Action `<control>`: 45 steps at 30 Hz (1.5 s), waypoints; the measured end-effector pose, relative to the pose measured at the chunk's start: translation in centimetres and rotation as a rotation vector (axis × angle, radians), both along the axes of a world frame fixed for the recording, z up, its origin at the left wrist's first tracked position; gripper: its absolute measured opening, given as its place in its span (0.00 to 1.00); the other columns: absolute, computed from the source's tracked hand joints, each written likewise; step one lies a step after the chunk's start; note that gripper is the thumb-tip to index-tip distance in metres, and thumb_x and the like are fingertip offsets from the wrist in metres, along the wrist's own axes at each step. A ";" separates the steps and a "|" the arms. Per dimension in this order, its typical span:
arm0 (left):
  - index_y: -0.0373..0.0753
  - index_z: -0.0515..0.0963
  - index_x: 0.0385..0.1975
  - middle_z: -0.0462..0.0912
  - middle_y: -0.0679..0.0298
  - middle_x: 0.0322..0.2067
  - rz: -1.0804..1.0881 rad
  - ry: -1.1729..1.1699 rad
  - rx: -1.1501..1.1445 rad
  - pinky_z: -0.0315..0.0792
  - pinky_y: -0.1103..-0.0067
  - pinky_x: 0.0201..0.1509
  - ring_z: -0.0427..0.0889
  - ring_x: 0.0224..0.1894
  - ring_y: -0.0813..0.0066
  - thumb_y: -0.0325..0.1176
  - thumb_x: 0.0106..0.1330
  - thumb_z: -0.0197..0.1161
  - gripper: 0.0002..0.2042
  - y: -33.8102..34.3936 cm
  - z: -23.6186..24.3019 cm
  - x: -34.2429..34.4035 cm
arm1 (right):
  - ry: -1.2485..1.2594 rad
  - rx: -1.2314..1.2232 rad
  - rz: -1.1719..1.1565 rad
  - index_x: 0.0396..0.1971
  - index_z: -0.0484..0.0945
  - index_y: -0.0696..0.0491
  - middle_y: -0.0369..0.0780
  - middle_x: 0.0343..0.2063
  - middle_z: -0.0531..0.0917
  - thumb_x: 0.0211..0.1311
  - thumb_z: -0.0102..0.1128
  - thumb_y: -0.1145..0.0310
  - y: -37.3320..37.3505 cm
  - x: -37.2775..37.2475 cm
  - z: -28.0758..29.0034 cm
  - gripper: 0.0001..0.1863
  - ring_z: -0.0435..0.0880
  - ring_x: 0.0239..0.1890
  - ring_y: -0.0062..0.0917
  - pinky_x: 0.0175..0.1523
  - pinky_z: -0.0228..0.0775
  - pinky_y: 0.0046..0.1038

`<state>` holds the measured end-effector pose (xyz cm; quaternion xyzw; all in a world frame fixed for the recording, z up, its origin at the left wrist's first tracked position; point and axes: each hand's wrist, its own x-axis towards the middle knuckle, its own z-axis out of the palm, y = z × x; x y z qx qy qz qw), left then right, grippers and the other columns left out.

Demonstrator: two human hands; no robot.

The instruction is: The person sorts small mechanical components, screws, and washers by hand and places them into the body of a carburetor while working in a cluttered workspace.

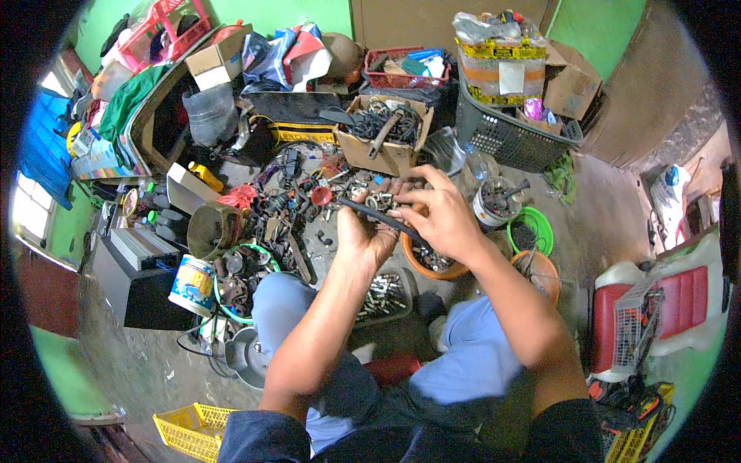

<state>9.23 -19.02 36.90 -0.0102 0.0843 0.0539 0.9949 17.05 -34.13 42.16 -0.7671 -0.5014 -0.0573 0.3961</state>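
My left hand (366,238) is raised over the floor in front of me, its thumb along a slim black rod (380,217) that slants down to the right. Small shiny metal parts (384,202) show by its fingers; their kind is too small to tell. My right hand (441,216) meets it from the right, fingers bent and fingertips pinched beside the rod and these parts. What exactly the right fingertips grip is hidden. Beneath the hands stands an orange bowl (455,272) of metal pieces. A dark tray (403,309) of metal fittings lies between my knees.
Loose parts and a red funnel (321,195) cover the floor ahead. A cardboard box (386,158) of cables stands behind them. At right are a white bucket (480,207), a green basin (549,231) and a large dark crate (494,131). A paint can (193,285) stands left.
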 end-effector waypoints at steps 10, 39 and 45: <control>0.30 0.69 0.56 0.78 0.45 0.54 -0.045 0.145 0.021 0.79 0.60 0.54 0.80 0.53 0.55 0.39 0.75 0.42 0.20 -1.9 -1.4 3.0 | 0.232 0.027 -0.034 0.36 0.83 0.60 0.46 0.45 0.79 0.54 0.70 0.73 -1.9 2.7 -2.3 0.10 0.79 0.52 0.41 0.59 0.69 0.37; 0.27 0.64 0.60 0.71 0.40 0.61 -0.068 0.221 -0.040 0.73 0.52 0.66 0.73 0.64 0.43 0.38 0.76 0.39 0.22 0.9 -3.6 8.3 | 0.159 0.450 -0.303 0.41 0.80 0.60 0.42 0.39 0.85 0.60 0.66 0.82 -2.9 4.9 -0.6 0.10 0.87 0.41 0.28 0.46 0.84 0.28; 0.29 0.65 0.63 0.71 0.43 0.62 -0.145 0.172 -0.018 0.73 0.54 0.67 0.72 0.65 0.45 0.36 0.74 0.42 0.22 1.1 -3.5 8.9 | 0.080 0.442 -0.354 0.39 0.81 0.59 0.43 0.38 0.84 0.57 0.67 0.82 -4.1 5.0 -1.6 0.09 0.86 0.43 0.30 0.46 0.82 0.28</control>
